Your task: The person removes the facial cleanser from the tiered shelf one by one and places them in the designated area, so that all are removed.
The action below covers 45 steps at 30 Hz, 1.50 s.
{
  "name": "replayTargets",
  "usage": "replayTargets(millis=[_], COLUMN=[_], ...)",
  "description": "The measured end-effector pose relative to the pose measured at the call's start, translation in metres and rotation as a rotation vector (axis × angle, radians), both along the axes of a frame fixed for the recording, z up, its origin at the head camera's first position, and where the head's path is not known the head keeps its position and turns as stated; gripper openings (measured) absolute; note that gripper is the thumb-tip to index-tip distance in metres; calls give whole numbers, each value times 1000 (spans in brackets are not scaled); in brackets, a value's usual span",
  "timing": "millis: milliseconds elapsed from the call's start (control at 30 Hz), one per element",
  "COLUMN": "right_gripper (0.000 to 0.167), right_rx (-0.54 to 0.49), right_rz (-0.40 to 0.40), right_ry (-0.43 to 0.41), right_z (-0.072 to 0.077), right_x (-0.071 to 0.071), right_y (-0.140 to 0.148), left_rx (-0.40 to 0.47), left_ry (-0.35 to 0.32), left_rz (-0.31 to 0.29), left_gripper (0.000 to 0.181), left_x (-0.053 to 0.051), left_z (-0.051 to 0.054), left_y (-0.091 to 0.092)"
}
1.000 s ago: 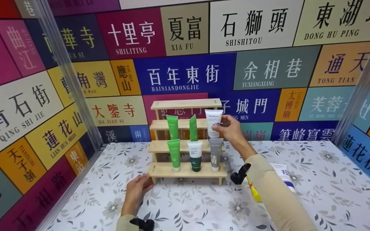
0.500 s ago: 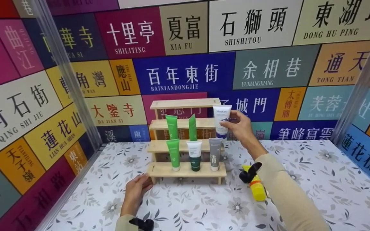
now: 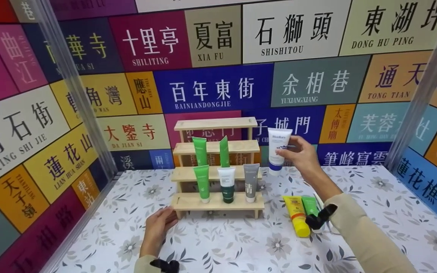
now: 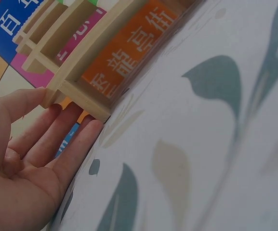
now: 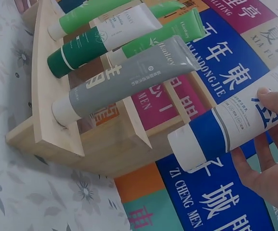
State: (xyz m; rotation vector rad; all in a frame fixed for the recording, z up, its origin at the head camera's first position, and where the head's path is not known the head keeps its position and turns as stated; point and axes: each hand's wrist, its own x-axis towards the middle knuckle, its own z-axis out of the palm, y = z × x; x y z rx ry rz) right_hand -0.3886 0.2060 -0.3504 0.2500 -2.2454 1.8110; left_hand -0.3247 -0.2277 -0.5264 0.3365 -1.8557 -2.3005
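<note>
Beside the stepped wooden display rack [image 3: 218,204], my right hand [image 3: 305,157] pinches a white squeeze tube [image 3: 279,148] with a blue band and white cap, held upright, cap down. In the right wrist view the tube [image 5: 225,127] is apart from the rack. My left hand [image 3: 157,229] grips the rack's lower left end, the thumb at the board [image 4: 83,98] and fingertips at its end. On the bottom step stand a green tube [image 3: 202,184], a white-and-dark-green tube [image 3: 227,185] and a grey tube [image 3: 251,182]. Two green tubes [image 3: 200,151] stand on the step behind.
On the flowered tabletop [image 3: 241,246], right of the rack, lie a yellow tube [image 3: 297,216] and a green tube [image 3: 309,205]. Another white item beside them is mostly hidden by the right sleeve [image 3: 366,231]. A wall with colourful sign panels [image 3: 214,89] stands behind.
My right hand has carried the white tube off the rack's right side, moving right and slightly down. The yellow and green tubes on the table have come into view. My left hand stays put.
</note>
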Motion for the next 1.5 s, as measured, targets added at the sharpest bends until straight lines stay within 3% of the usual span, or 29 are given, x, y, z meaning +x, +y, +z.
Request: replayTargets(millis=[167,433,633,833,1133,1333,1500], right_gripper=[63,67,67,65,54,55,57], right_rx=[-1,-39,-70,-106,-127,-132,-123], right_rz=[10,-25,-45,-63,-77,-119,-133], right_ry=[4,-45,-77,-96,-157,-225,-234], right_z=[-5,-24,-33,-40,-53,-64,-75], right_x=[12,31,41,46,52,51,49], right_y=[11,36,58,78,114,136,152], left_rx=[7,19,21,-4,-7,-4,-13], left_ry=[-3,20,2,-49,-74,-69,-62], left_rz=[6,-17,4,30,39,29,19], left_gripper=[45,48,44,45,46,46,46], left_x=[1,1,-1,-1,0,2,2], left_z=[1,1,2,3,4,5,5], left_y=[1,3,4,4,5,5,4])
